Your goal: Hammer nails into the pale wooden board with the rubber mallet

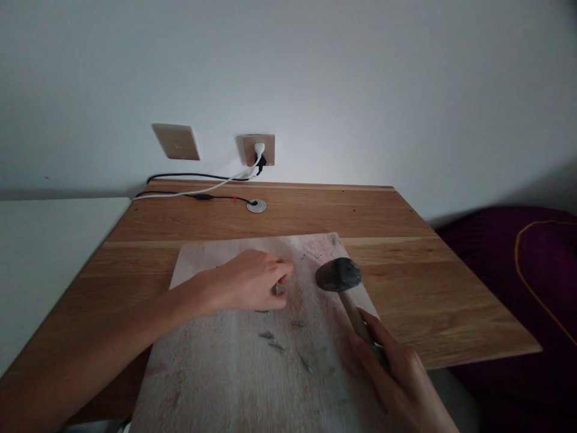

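My right hand (401, 367) is wrapped round the wooden handle of a rubber mallet (336, 275). Its black head is raised over the right side of a pale wooden board (211, 361). Above the board's upper middle, my left hand (256, 279) is closed in a pinch. A small grey nail (276, 290) shows between its fingertips, mostly hidden by them. Several loose nails (277, 347) lie scattered on the board below my left hand; they are too small to see in detail. The mallet head is to the right of my left hand, apart from it.
The board rests on a wooden table (433, 288) against a white wall. Cables (189, 193) run along the table's back to a wall socket (268, 147) and a round grommet (256, 206). A white surface (40, 252) borders the left; dark purple fabric (496, 252) lies right.
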Motion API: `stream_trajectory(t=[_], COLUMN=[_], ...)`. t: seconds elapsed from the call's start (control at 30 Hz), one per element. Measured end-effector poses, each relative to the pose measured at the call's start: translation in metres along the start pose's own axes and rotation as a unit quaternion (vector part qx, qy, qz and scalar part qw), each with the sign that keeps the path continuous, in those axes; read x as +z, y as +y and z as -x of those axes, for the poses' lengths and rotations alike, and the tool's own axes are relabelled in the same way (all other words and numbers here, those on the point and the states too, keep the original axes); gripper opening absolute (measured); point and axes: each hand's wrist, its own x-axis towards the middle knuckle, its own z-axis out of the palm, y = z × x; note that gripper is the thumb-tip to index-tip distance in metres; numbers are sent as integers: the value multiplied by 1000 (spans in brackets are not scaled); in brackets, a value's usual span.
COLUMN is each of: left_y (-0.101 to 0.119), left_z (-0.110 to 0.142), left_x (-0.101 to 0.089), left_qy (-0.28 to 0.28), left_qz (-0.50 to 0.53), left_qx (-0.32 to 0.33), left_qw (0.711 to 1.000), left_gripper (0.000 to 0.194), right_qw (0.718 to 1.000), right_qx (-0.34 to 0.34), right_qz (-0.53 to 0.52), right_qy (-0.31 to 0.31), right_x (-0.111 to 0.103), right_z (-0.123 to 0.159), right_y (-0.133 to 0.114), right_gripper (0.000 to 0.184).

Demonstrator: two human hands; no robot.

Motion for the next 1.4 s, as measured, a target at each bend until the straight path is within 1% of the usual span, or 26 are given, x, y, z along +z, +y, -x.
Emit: stream_trajectory(t=[0.07, 0.17, 0.27, 0.37, 0.43, 0.53, 0.63, 0.7, 0.77, 0.87, 1.0, 1.13, 1.27, 1.37, 1.4], left_y=[7, 11, 11, 5, -4, -24, -42, -50, -53, -53, -54, -55, -54, -54, -54], left_z=[6, 7, 7, 4, -1, -14, -27, -32, -34, -35, -37, -41, -43, -42, -42], left_x=[5, 12, 14, 12, 8, -1, -5, -3, 1, 6, 7, 8, 11, 15, 17], left_qy=[-5, 1, -2, 15, 34, 77, 114, 119, 115, 115, 115, 105, 119, 128, 131], left_qz=[-31, -68, -115, -129, -94, 28, 154, 197, 206, 182, 154, 141, 148, 171, 185], left_qx=[-5, -5, 24, 60, 68, 63, 44, 31, 27, 31, 31, 49, 57, 44, 36], left_qw=[1000, 998, 993, 990, 993, 995, 980, 973, 971, 976, 981, 983, 980, 976, 973], left_gripper=[10, 8, 16, 20, 17, 14, 11, 10, 10, 10, 11, 15, 14, 8, 5], right_qw=[1000, 1000, 1000, 1000, 1000, 1000, 1000, 1000, 1000, 1000, 1000, 1000, 1000, 1000, 1000], right_qx=[-2, -7, -5, -4, -6, -10, -6, -2, 0, 4, 2, -2, -1, -10, -15], right_qz=[2, -1, 3, 1, -2, 3, 7, 4, 0, -2, -5, -8, -4, 1, 1], right_qy=[-2, -3, 1, -2, -1, -1, -9, -13, -15, -14, -20, -18, -13, -8, -17], right_x=[1, 2, 1, 1, 2, 2, 2, 1, 1, 0, 0, 0, 1, 1, 0], right_z=[0, 0, 0, 0, 0, 0, 0, -1, -1, 0, 0, 1, 0, -1, -2], right_y=[0, -1, -3, -3, -3, -1, -1, -2, -4, -6, -7, -11, -10, -5, -3], right_gripper=[60, 61, 60, 61, 61, 60, 61, 62, 61, 60, 59, 53, 55, 55, 54])
